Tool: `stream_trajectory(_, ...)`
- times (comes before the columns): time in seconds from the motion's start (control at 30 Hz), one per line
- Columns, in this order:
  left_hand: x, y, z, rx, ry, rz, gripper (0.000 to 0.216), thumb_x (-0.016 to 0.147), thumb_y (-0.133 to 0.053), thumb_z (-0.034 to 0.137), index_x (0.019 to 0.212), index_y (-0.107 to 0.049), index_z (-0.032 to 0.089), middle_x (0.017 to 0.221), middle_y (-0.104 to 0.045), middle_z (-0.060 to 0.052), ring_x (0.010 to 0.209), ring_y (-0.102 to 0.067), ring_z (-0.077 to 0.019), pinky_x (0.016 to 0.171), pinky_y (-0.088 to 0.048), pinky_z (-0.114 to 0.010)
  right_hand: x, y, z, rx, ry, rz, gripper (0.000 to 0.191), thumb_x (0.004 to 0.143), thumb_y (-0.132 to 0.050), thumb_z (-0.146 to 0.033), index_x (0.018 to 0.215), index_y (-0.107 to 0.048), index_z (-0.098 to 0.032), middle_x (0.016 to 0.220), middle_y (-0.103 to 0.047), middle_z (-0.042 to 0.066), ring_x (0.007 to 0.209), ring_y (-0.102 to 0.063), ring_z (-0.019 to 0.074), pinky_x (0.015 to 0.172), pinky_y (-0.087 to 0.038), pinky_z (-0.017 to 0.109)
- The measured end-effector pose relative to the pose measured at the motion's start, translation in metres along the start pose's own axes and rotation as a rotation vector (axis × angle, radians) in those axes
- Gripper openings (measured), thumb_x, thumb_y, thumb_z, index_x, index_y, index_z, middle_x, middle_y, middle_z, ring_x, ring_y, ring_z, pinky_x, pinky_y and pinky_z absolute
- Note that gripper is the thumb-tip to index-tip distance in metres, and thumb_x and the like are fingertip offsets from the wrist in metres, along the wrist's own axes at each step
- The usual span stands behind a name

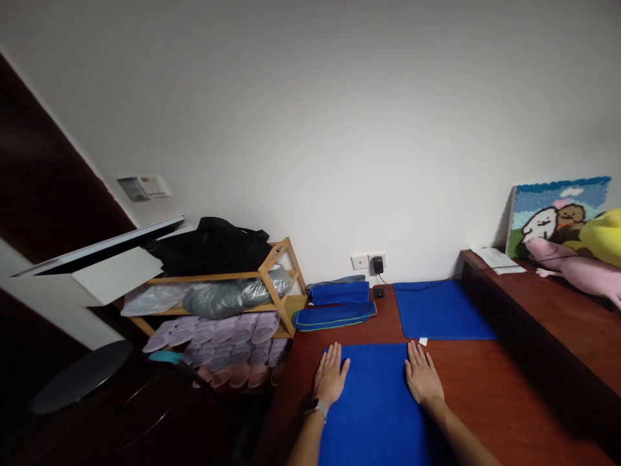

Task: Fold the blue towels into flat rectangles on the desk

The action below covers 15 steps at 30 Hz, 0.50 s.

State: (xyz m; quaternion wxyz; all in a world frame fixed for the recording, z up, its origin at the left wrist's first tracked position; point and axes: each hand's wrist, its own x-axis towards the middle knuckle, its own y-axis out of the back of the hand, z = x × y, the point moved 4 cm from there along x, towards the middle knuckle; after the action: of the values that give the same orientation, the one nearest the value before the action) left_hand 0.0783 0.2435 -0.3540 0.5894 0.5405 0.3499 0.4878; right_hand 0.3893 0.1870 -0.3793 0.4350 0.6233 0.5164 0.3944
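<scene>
A blue cloth (376,401) lies spread flat on the reddish-brown table (485,382). My left hand (330,375) rests flat on its far left corner, fingers stretched out, a watch on the wrist. On the far right corner lies my right hand (423,375), also flat with the fingers extended. Just beyond that hand is a small white tag (423,341), at the edge of a second flat blue cloth (439,310). Folded blue cloths (334,316) are at the table's back left. The near end of the cloth runs out of the picture.
A wooden rack (276,275) with a black bag (213,249) and several pairs of slippers (242,330) stands left. A black plug (377,264) sits in the wall socket. On the raised surface at right are a pink plush toy (577,265) and a picture (557,207).
</scene>
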Motion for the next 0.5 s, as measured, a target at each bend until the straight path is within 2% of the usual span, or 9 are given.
stream_trajectory(0.1,0.000,0.002,-0.025,-0.030,0.050,0.001,0.071,0.107,-0.020,0.057,0.163,-0.031,0.016,0.170,-0.031,-0.010,0.158,-0.026,-0.0257,0.129,-0.026,-0.049,-0.001,0.000,0.001,-0.005,-0.003,-0.008,0.068,0.103,-0.014,-0.040,0.164,-0.023,-0.010,0.171,-0.022,0.006,0.159,-0.016,0.0219,0.131,-0.013,0.045)
stream_trajectory(0.3,-0.005,0.008,-0.033,-0.170,0.132,-0.016,0.074,0.105,-0.021,0.056,0.162,-0.032,0.009,0.170,-0.029,-0.012,0.158,-0.023,-0.0246,0.130,-0.022,-0.046,-0.001,0.007,-0.002,-0.016,-0.019,-0.027,0.068,0.103,-0.014,-0.040,0.164,-0.021,-0.011,0.172,-0.021,0.005,0.159,-0.015,0.0215,0.131,-0.011,0.044)
stream_trajectory(0.4,-0.031,0.011,-0.048,-0.224,0.179,0.015,0.072,0.105,-0.019,0.051,0.160,-0.035,0.007,0.168,-0.033,-0.014,0.156,-0.028,-0.0238,0.129,-0.026,-0.044,-0.002,0.017,-0.009,0.000,-0.027,-0.069,0.068,0.103,-0.015,-0.038,0.164,-0.022,-0.009,0.172,-0.020,0.006,0.159,-0.015,0.0218,0.131,-0.011,0.044)
stream_trajectory(0.5,-0.082,0.009,-0.077,-0.255,0.193,0.077,0.067,0.104,-0.020,0.048,0.158,-0.042,0.014,0.166,-0.041,-0.009,0.154,-0.033,-0.0217,0.127,-0.032,-0.043,-0.016,0.028,-0.011,0.062,-0.058,-0.070,0.069,0.104,-0.011,-0.040,0.164,-0.020,-0.009,0.172,-0.019,0.006,0.159,-0.013,0.0219,0.131,-0.012,0.044)
